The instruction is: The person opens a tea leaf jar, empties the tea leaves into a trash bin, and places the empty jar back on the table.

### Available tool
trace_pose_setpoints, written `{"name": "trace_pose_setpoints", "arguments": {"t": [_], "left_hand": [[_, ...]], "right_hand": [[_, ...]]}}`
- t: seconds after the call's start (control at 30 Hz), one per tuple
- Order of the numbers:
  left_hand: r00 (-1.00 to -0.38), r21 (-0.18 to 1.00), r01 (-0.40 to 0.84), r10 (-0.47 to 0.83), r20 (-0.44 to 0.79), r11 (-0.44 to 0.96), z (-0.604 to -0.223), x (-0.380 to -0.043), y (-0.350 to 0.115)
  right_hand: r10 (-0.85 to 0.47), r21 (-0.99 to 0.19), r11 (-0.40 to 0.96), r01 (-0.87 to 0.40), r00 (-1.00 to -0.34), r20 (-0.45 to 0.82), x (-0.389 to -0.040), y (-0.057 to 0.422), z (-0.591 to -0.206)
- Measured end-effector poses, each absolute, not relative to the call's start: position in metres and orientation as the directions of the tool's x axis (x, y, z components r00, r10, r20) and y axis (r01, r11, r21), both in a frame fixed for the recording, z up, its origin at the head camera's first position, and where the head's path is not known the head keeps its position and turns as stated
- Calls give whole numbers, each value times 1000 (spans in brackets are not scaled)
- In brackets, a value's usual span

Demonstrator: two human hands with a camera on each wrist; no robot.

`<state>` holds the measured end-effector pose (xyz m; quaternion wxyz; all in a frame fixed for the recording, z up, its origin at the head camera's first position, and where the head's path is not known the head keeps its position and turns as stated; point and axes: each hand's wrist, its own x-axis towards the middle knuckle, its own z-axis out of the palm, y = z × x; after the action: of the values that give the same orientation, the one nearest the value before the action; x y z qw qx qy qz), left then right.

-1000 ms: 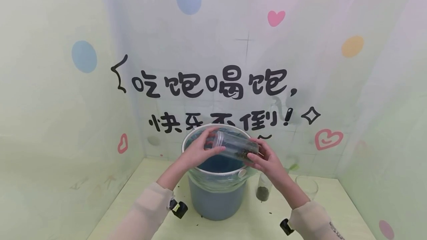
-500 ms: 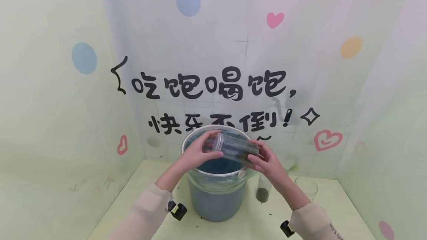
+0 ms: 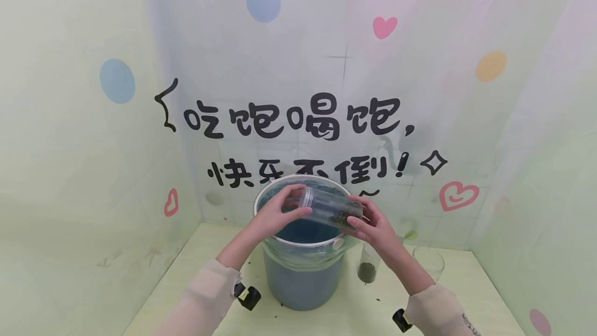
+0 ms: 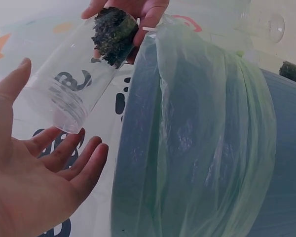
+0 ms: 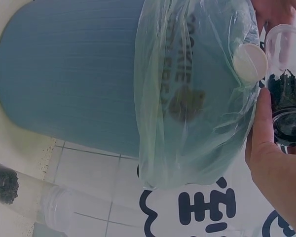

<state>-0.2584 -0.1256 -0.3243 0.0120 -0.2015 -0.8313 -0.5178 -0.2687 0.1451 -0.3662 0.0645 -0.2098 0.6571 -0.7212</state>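
In the head view a clear plastic jar (image 3: 326, 206) lies tilted above the opening of the blue trash bin (image 3: 303, 287). Dark dried leaf bits (image 4: 113, 37) are gathered at its base end. My right hand (image 3: 375, 224) grips that end, thumb on the near side and fingers behind. Around the threaded end is my left hand (image 3: 277, 214), its fingers loosely spread. In the left wrist view the left thumb stands off from the jar and the fingertips are close to its rim; contact is unclear. Whether a clear lid sits there I cannot tell.
A thin green bag (image 3: 303, 258) lines the bin and folds over its white rim. Behind the right forearm stands a second clear jar (image 3: 367, 268) with dark bits at the bottom. A clear round vessel (image 3: 429, 263) is farther right. Dark crumbs dot the pale tabletop (image 3: 224, 305).
The left hand has shifted very slightly at the jar's threaded end. The jar and right hand hold nearly the same place and tilt. The view has dipped a little.
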Motion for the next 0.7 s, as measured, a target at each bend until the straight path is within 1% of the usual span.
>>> {"name": "trace_pose_setpoints", "arguments": {"t": [0.2,0.43,0.7], "left_hand": [[-901,889,353,361,239,291,-325,-260,-128],[-907,880,352,349,237,318,-324,-260,-129],[-937,876,303,284,203,374,-326,-258,-125]], "right_hand": [[-363,-973,-133,-187,-905,223,-270,146,-366],[-370,-972,-137,-189,-901,227,-268,146,-365],[-373,-975,-120,-189,-901,221,-267,146,-365]]}}
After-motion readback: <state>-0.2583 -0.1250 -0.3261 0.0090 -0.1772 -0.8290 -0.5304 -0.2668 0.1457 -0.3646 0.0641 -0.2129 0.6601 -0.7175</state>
